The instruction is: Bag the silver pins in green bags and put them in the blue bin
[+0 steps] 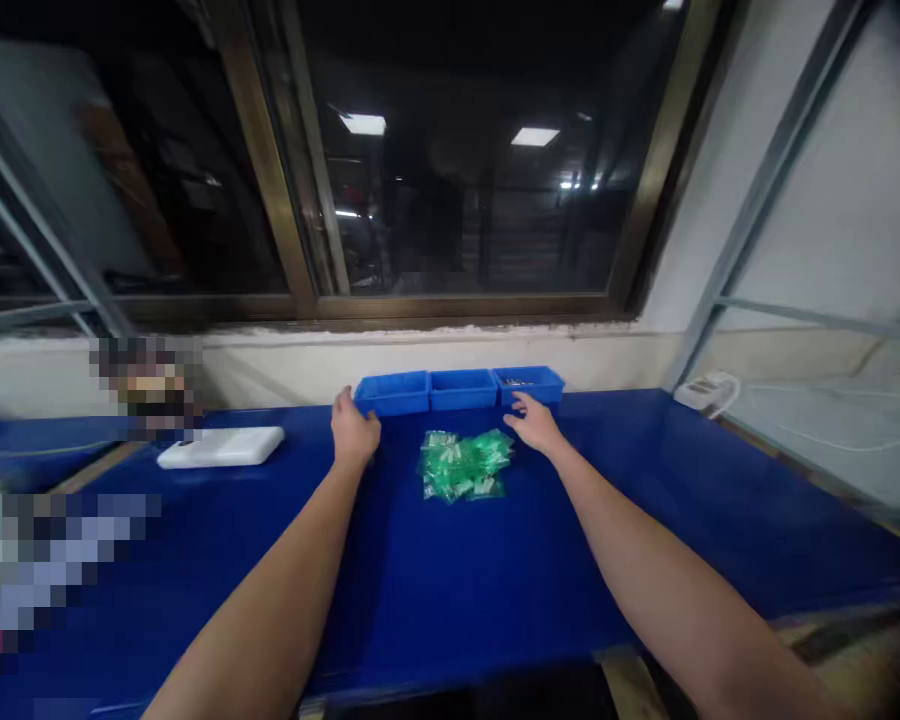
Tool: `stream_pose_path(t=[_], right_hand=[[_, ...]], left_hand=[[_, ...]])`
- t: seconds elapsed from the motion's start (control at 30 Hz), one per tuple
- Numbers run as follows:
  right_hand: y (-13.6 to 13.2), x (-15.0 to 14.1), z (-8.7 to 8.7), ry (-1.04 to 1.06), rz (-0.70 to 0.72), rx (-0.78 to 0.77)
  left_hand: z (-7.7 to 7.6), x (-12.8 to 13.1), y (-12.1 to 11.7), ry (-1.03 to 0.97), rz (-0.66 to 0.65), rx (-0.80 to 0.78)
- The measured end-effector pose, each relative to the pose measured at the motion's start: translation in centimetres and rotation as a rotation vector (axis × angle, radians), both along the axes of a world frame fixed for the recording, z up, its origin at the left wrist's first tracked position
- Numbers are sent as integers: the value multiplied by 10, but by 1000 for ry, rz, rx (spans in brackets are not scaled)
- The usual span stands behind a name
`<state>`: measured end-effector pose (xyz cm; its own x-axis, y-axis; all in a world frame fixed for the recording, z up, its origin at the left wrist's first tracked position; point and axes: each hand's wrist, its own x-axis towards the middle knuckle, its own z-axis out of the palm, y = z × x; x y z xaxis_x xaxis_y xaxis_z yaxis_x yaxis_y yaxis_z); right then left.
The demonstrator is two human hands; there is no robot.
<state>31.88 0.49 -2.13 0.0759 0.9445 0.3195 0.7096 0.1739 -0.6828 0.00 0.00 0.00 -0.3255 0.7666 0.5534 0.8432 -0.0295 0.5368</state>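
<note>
Three blue plastic bins stand in a row at the back of the table: a left bin [401, 403], a middle bin [462, 398] and a right bin [547, 390] with small metallic pieces inside. My left hand [355, 430] is at the left bin's near left corner, thumb and fingers apart; whether it touches the bin I cannot tell. Just in front of the right bin, my right hand [534, 424] reaches in from the right with its fingers spread and nothing in them. Between my hands lies a pile of small clear and green plastic bags [465, 466] with pale pieces in them.
The table [480, 580] has a blue top. A white flat object [221, 447] lies to the left, near a blurred-out person at the left edge. On the right are a white power strip [705, 391] with a cable and a metal frame post [765, 200]. A window stands behind.
</note>
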Motion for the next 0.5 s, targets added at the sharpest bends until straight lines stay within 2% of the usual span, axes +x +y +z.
stream_pose_path(t=[0.1, 0.2, 0.37, 0.5], right_hand=[[1, -1, -3, 7, 41, -30], [1, -2, -4, 20, 49, -41], [-1, -3, -4, 27, 51, -43], [-2, -4, -3, 28, 55, -47]], left_hand=[[-1, 7, -4, 33, 25, 4], [-2, 14, -4, 92, -33, -35], [-2, 19, 1, 147, -172, -217], [3, 20, -1, 199, -147, -354]])
